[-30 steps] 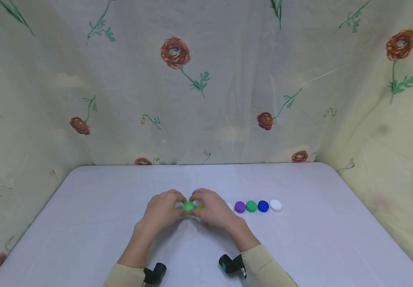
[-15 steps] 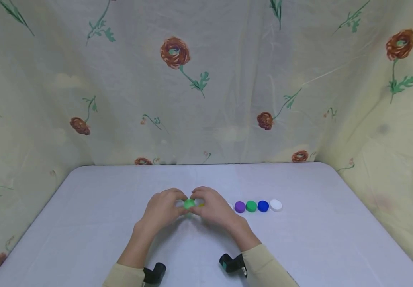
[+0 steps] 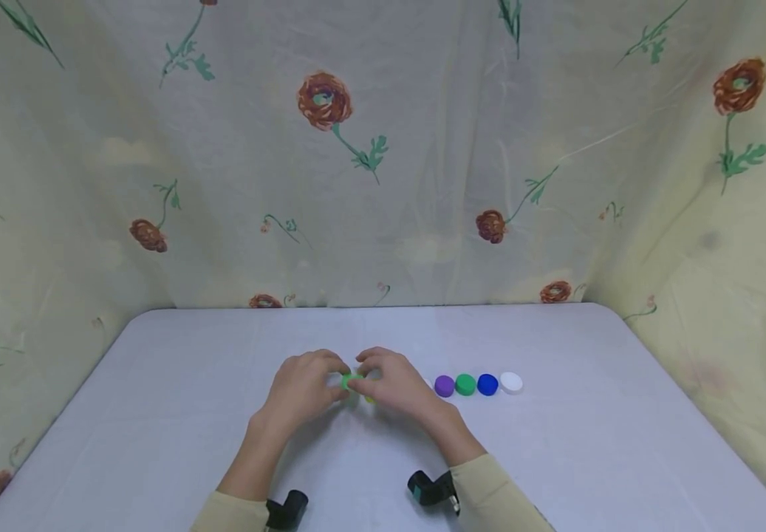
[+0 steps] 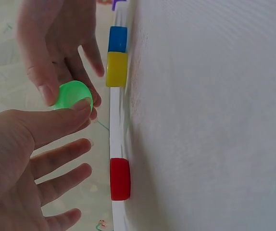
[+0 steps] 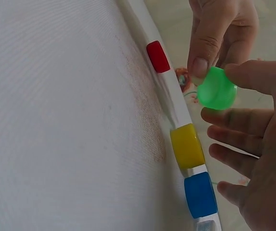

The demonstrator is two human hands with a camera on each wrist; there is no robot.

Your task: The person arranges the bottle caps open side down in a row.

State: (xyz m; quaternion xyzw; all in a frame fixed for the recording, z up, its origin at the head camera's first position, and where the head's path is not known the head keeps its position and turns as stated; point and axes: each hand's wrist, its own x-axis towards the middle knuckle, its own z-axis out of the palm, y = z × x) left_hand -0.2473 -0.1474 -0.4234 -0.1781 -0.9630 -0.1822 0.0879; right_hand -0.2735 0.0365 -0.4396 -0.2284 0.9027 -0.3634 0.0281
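Note:
A bright green bottle cap point(image 5: 217, 89) is held up between both hands, over the middle of the table. My left hand point(image 3: 306, 384) pinches its edge; in the left wrist view the thumb lies across the rim while the other fingers spread away. Around the opposite edge, my right hand point(image 3: 392, 380) has its thumb on top and index finger below, as the right wrist view shows. Low on the table, a red cap point(image 4: 120, 179) sits nearer the left hand. By the right hand stand a yellow cap point(image 5: 187, 146) and a blue cap point(image 5: 200, 195), side by side.
To the right of the hands, a row holds a purple cap point(image 3: 445, 386), a darker green cap point(image 3: 465, 384), a dark blue cap point(image 3: 487, 384) and a white cap point(image 3: 511, 383). A flowered curtain point(image 3: 396, 251) hangs behind the white table point(image 3: 223, 347).
The bright green cap has tilted between the fingers, and the right thumb now covers more of it in the head view. The right index finger has lifted slightly away. Both arms stay nearly in place.

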